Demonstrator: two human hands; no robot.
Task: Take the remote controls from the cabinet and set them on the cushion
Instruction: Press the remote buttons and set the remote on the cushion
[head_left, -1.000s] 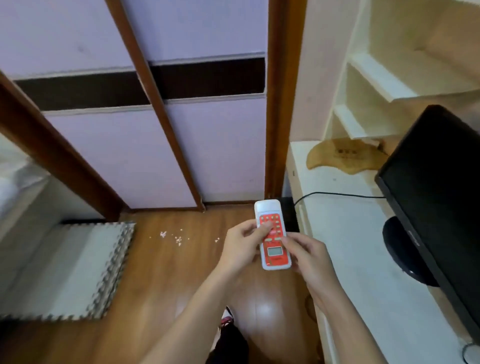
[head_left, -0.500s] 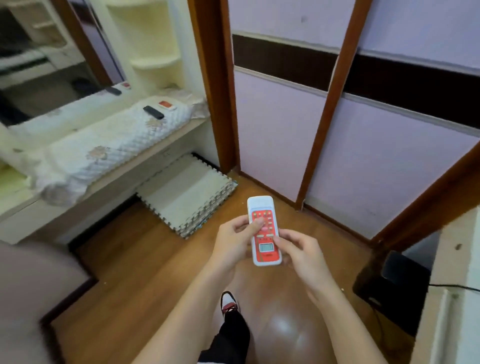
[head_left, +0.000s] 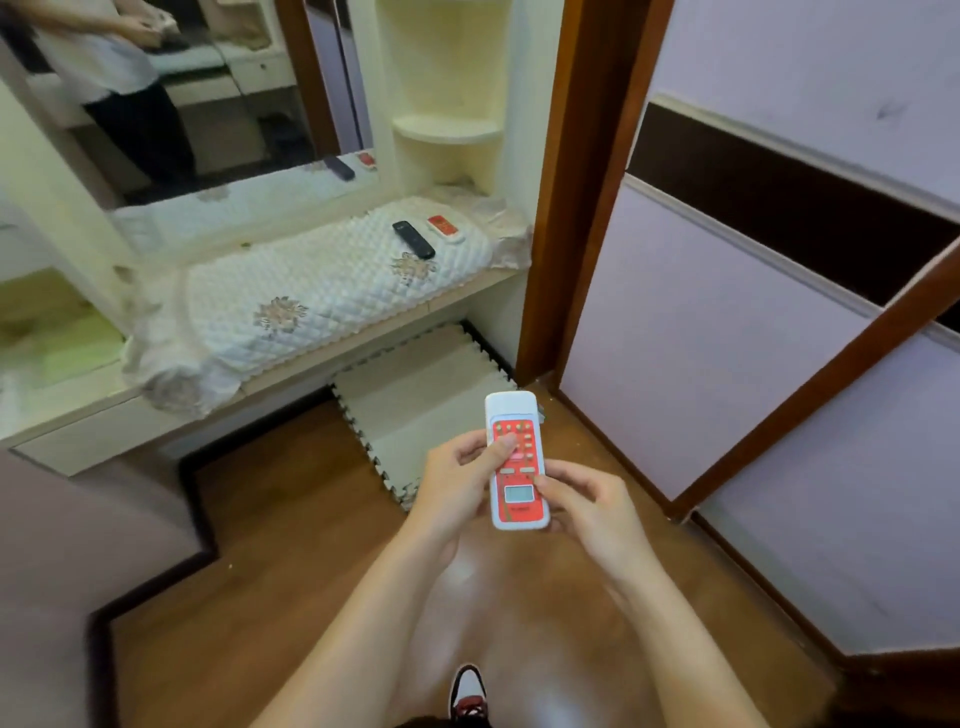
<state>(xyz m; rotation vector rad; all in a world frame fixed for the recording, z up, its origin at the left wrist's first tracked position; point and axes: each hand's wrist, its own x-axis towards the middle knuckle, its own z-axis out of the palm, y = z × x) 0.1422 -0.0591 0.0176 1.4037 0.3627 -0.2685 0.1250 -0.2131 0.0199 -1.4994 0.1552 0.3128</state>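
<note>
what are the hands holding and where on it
A red-and-white remote control: left hand grips its middle left edge, thumb on the buttons; right hand its lower right edge.

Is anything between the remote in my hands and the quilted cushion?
Nothing visible blocks it. The left hand and right hand hold the white-and-red remote over open floor; the cushion lies ahead to the left. A black remote and a red remote occupy its far right end only.

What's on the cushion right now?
A black remote and a red remote lie near the right end of the cushion. Nothing else shows on it; anything under its crumpled left end is hidden.
</note>
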